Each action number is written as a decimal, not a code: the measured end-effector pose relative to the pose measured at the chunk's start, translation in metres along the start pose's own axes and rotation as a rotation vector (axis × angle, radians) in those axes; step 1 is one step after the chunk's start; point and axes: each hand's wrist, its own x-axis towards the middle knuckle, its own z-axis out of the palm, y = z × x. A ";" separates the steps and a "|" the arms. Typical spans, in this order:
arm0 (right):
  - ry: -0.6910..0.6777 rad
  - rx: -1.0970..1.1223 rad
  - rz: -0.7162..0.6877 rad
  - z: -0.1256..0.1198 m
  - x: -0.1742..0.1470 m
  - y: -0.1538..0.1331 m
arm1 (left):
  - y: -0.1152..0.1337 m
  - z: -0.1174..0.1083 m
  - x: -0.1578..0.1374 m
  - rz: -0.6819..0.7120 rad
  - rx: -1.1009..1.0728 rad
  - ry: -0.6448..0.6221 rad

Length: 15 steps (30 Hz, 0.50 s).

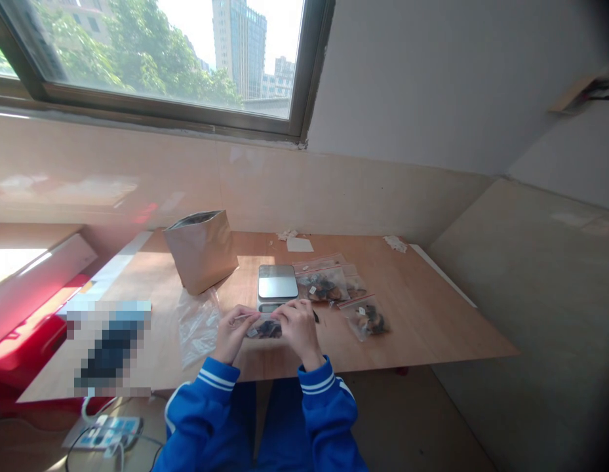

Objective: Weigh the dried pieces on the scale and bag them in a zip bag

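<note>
Between my two hands hangs a small clear zip bag [265, 329] with dark dried pieces and a white label inside. My left hand [235, 328] pinches the left end of its top edge. With closed fingers my right hand [298, 328] grips the top edge farther right. Just beyond the hands stands a digital scale [277, 282] with a bare silver plate. Filled zip bags [324, 285] lie in a pile to its right, and another filled bag [367, 318] rests nearer the front.
An open brown paper bag [200, 252] stands at the back left. In front of it lies clear plastic packaging [198, 324]. White paper [299, 244] and crumpled scraps [395, 243] are near the wall. A power strip [107, 432] with cables sits below the table's left front.
</note>
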 end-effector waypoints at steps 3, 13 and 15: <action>0.015 0.032 0.000 -0.003 0.000 0.001 | 0.004 -0.001 0.001 0.010 0.007 0.042; 0.019 0.405 0.232 -0.012 -0.008 0.030 | -0.001 -0.004 0.001 -0.158 -0.280 0.226; 0.037 0.582 0.312 -0.014 -0.010 0.031 | -0.004 0.001 0.001 -0.194 -0.367 0.250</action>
